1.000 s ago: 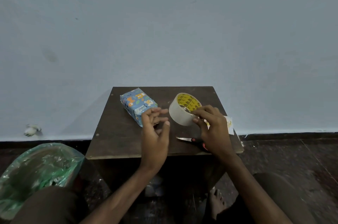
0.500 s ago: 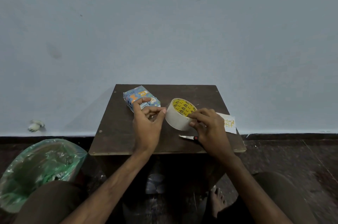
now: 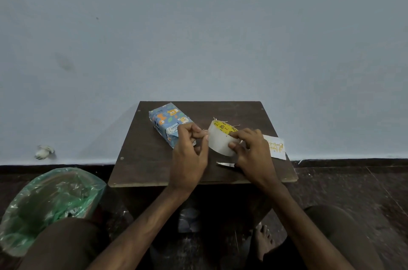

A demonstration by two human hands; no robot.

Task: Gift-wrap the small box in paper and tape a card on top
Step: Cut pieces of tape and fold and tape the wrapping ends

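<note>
**Both hands on the tape, wrapped box waiting at the back**

On my feed the dark square worktop [image 3: 143, 159] sits in the middle of the frame, and both hands are over it. The right hand [image 3: 251, 155] is clamped on the roll of tape [image 3: 220, 140]. Its fingers curl over the roll's right side and the thumb presses on the pale outer face. The roll is tipped up, so I can see the yellow printed core at its top.

The left hand [image 3: 189, 155] is closed in a pinch, with thumb and fingertips pressed together right at the roll's left edge. It seems to hold the loose end of the tape, though the strip is clear and I can barely make it out.

The box [image 3: 170, 125] is already wrapped in blue paper with orange animal prints. It lies at an angle on the upper left part of the worktop, just above and left of the left hand. The knuckles cover its near right corner, and I cannot tell whether they touch it.

The card [image 3: 274, 147], white with gold lettering, lies flat at the worktop's right edge, partly behind the right hand. The tip of a scissors blade [image 3: 225, 164] pokes out under that hand.

A bin lined with a green bag [image 3: 50, 203] stands on the floor at lower left.
</note>
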